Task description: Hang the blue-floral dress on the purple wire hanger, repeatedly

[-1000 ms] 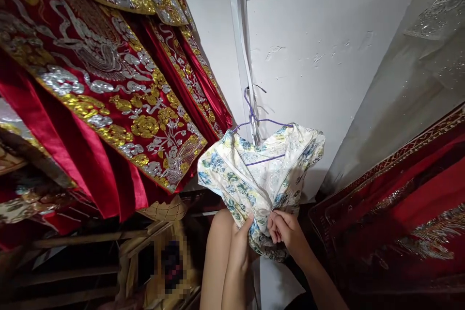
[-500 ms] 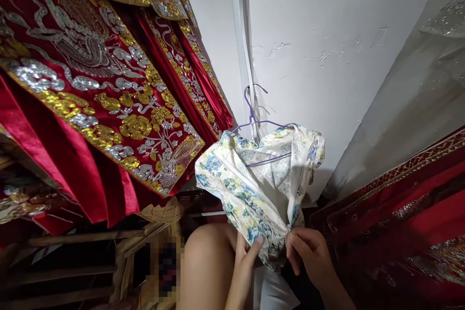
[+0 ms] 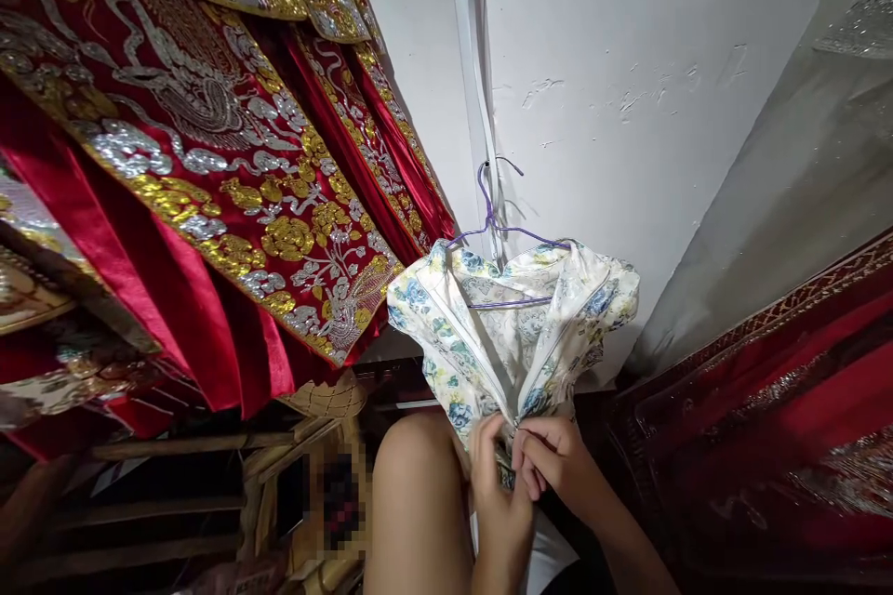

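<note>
A cream dress with blue and yellow flowers (image 3: pixel 446 335) hangs on a purple wire hanger (image 3: pixel 497 232) against the white wall. Its back opening runs down the middle, with zipper edges meeting low down. My left hand (image 3: pixel 497 483) grips the fabric just below that meeting point, fingers curled round it. My right hand (image 3: pixel 551 460) pinches the dress at the bottom of the opening, right beside the left hand. Both hands touch each other over the cloth.
Red garments with gold and silver embroidery (image 3: pixel 209 158) hang close on the left. More red embroidered cloth under clear plastic (image 3: pixel 767 409) hangs on the right. A white conduit (image 3: pixel 478 65) runs down the wall. Wooden rails (image 3: pixel 174 456) lie low on the left.
The two sides of the dress opening have come closer together. My hands have moved up and inward and now meet at the base of the opening.
</note>
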{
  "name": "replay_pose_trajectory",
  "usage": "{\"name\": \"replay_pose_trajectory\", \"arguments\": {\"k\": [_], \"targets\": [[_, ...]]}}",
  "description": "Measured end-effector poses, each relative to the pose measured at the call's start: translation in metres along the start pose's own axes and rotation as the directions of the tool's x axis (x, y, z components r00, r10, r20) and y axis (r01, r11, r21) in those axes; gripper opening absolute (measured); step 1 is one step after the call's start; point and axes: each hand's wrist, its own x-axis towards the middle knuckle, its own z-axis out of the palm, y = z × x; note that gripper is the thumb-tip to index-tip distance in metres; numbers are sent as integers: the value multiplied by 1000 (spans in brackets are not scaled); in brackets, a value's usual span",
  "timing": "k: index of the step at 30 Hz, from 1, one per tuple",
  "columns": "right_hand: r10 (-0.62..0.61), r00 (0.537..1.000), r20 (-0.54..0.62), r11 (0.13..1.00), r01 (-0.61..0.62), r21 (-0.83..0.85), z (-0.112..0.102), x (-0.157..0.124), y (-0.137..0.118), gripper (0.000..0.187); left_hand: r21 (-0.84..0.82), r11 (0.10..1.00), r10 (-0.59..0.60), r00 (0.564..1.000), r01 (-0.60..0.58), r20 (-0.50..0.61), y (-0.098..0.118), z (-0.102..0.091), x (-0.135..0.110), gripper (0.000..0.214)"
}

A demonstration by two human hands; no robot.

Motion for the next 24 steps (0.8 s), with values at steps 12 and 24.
{"name": "replay_pose_trajectory", "arguments": {"k": [12, 24], "targets": [[-23, 980, -199, 1000, 21, -12, -14, 18, -18, 27, 103, 994, 12, 959, -43, 282, -12, 8, 14, 24], [-270, 927, -258, 935, 317, 160, -34, 88, -151, 17, 324, 931, 3, 893, -167, 450, -14, 12, 32, 24]]}}
